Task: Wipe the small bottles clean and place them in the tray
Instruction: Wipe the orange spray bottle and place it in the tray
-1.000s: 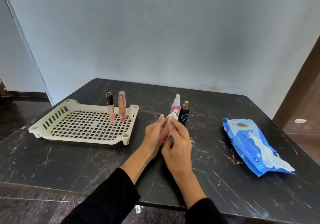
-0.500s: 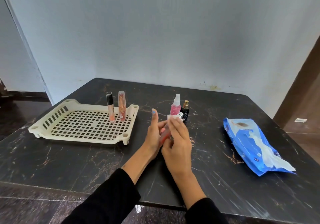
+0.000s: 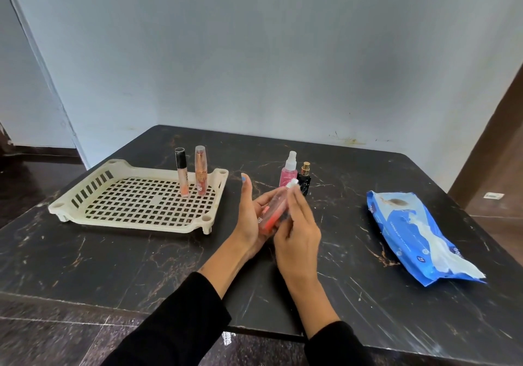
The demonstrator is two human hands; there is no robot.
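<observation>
Orange-pink liquid shows in the small bottle that you hold between both hands, above the dark marble surface. Your left hand cradles it with the thumb raised; the fingers of your right hand curl around it near its white cap. Behind them stand a pink spray bottle and a black perfume bottle. Two lip gloss tubes stand upright in the cream tray on the left. A blue wipes pack lies on the right.
</observation>
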